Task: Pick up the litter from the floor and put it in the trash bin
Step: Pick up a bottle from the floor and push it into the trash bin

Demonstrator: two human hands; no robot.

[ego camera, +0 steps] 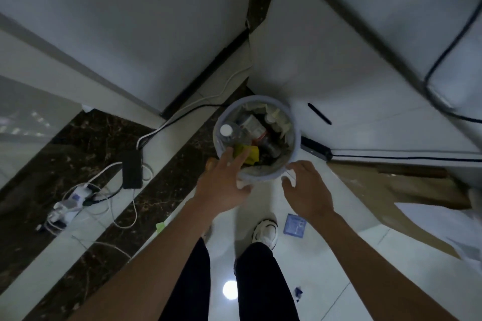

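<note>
Overhanging the trash bin (296, 143), left hand (224, 180); right hand (307, 190) beside it.

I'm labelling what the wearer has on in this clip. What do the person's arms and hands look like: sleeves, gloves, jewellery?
Both forearms are bare down to the frame's lower edge, with no sleeve in view. The left hand and right hand are ungloved, and no watch, ring or wristband shows on either.

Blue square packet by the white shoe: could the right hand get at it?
Probably yes. The blue square packet lies uncovered on the floor, with nothing between it and the right hand; the person would likely only need to bend down.
</note>
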